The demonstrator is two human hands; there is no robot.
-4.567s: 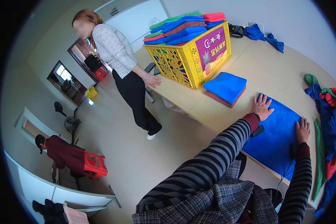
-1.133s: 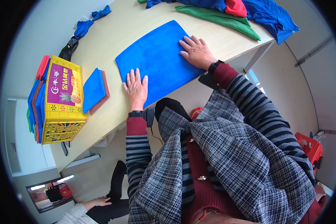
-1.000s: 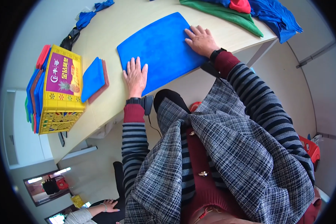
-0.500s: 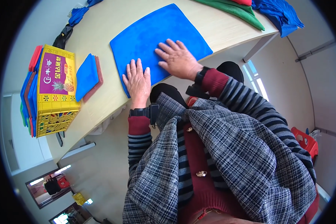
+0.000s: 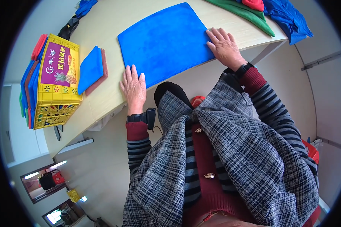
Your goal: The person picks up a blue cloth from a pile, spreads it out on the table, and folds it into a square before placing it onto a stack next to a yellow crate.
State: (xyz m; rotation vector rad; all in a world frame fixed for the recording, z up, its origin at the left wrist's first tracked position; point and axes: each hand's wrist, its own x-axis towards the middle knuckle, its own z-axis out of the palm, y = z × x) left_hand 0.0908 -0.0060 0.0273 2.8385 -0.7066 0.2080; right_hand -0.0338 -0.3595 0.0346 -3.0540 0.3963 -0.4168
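A blue cloth [image 5: 165, 45] lies spread flat on the pale wooden table [image 5: 102, 32], its near side along the table's front edge. My left hand [image 5: 134, 89] rests flat at the cloth's near left corner, fingers stretched out and pointing away from me. At the near right corner, my right hand [image 5: 225, 47] lies with its fingers spread, the fingertips touching the cloth's right edge. Neither hand grips anything. To the left of the cloth, a folded blue cloth [image 5: 91, 70] lies on a folded brown cloth [image 5: 101, 80].
A yellow plastic crate [image 5: 58, 106] stands at the table's left, with several folded coloured cloths [image 5: 31, 85] beside and inside it. Green cloth [image 5: 246, 19], red cloth [image 5: 254, 3] and a crumpled blue cloth [image 5: 288, 20] lie at the far right. A red stool [image 5: 310, 151] stands lower right.
My right hand has slid rightward from the middle of the blue cloth to its right edge. My left hand has shifted slightly nearer and left, to the cloth's corner.
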